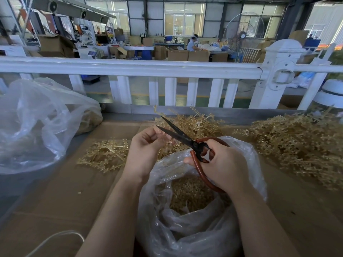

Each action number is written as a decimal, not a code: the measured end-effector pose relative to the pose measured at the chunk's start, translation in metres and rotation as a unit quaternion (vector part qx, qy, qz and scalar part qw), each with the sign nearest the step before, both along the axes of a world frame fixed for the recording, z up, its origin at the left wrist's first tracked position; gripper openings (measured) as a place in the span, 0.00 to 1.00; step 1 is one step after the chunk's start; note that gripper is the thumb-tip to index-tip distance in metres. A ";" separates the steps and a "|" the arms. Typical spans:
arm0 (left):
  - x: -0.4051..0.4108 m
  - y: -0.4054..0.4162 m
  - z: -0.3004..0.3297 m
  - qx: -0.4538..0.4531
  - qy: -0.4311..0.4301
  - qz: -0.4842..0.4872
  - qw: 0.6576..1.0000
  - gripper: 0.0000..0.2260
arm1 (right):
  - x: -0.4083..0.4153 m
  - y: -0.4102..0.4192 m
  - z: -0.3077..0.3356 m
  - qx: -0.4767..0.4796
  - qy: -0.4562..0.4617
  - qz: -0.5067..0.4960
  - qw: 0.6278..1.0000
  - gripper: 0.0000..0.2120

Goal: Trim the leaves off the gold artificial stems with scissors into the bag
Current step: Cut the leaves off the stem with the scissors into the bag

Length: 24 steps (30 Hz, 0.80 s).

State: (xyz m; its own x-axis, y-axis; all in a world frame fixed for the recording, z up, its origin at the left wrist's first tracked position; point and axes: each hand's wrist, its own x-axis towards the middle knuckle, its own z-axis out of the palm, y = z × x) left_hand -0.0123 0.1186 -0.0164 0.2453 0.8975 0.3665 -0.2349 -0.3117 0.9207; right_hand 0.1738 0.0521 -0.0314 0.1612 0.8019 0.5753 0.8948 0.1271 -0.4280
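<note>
Item one, nearest me: a clear crumpled plastic bag (202,227), mouth open, holding a heap of cut gold leaf pieces (191,194). Above its mouth, my right hand (220,167) grips the red-handled black scissors (187,143), fingers curled through the loops, blades parted. My left hand (146,147) pinches a gold artificial stem (168,145) with curled fingertips between the blades. Item two, far left: a larger clear plastic bag (35,125), contents indistinct. Loose on the brown cardboard tabletop (78,197): gold stem piles left (105,154), behind (194,123) and right (300,143).
</note>
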 end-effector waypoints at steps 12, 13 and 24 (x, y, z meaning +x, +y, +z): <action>0.000 -0.002 0.000 0.020 0.015 0.029 0.999 0.09 | 0.002 0.002 -0.001 -0.016 -0.034 -0.013 0.999 0.34; 0.000 -0.002 0.001 0.021 0.015 0.029 0.999 0.09 | 0.002 0.002 -0.001 -0.012 -0.037 -0.015 0.999 0.34; 0.002 -0.003 0.001 0.003 -0.027 0.030 0.999 0.03 | 0.003 0.005 -0.003 0.012 -0.049 -0.031 0.998 0.30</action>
